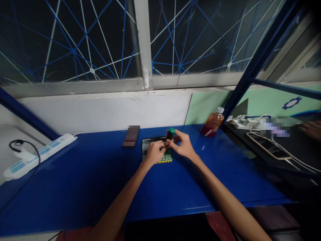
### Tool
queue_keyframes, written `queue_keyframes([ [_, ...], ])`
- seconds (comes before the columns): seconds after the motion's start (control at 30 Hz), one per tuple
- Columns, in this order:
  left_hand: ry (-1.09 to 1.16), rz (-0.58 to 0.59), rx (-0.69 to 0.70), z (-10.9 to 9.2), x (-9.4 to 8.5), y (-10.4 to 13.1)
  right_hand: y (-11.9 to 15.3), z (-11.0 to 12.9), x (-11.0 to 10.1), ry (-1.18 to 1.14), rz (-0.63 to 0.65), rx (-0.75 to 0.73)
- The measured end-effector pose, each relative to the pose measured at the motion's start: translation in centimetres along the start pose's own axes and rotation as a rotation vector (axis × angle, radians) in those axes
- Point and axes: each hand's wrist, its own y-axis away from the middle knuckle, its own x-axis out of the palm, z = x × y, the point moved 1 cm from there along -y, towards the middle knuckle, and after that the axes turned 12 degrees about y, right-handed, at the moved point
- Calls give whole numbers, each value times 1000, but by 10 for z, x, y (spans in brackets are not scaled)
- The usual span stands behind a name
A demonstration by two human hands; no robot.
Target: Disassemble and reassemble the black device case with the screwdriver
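Observation:
Over an open black case (146,144) on the blue table, my two hands meet. In my right hand (185,146) is a screwdriver with a green-capped dark handle (171,133), held nearly upright between thumb and fingers. My left hand (154,152) is closed in a pinch just left of the handle, on a small dark piece that I cannot make out. Below my fingers shows a green insert with rows of small pale pieces and a yellow front edge (165,160). Both hands cover much of the case.
Left of the case lies a dark phone-like slab (130,136), partly blurred out. A white power strip (45,155) with a black cable is at far left. A bottle of reddish drink (213,123) stands back right. Beyond the edge are a phone (269,146), cables and another person's hand (312,130).

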Motion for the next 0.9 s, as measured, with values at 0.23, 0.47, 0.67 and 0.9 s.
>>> queue_keyframes([
  [0.23, 1, 18, 0, 1, 0, 0, 1, -3, 2, -11, 24, 3],
  [0.47, -66, -89, -28, -1, 0, -1, -1, -3, 4, 125, -69, -18],
  [0.67, -41, -86, -43, 2, 1, -1, -1, 0, 3, 186, -82, -49],
  [0.9, 9, -3, -13, 3, 0, -1, -1, 1, 2, -21, -82, -23],
])
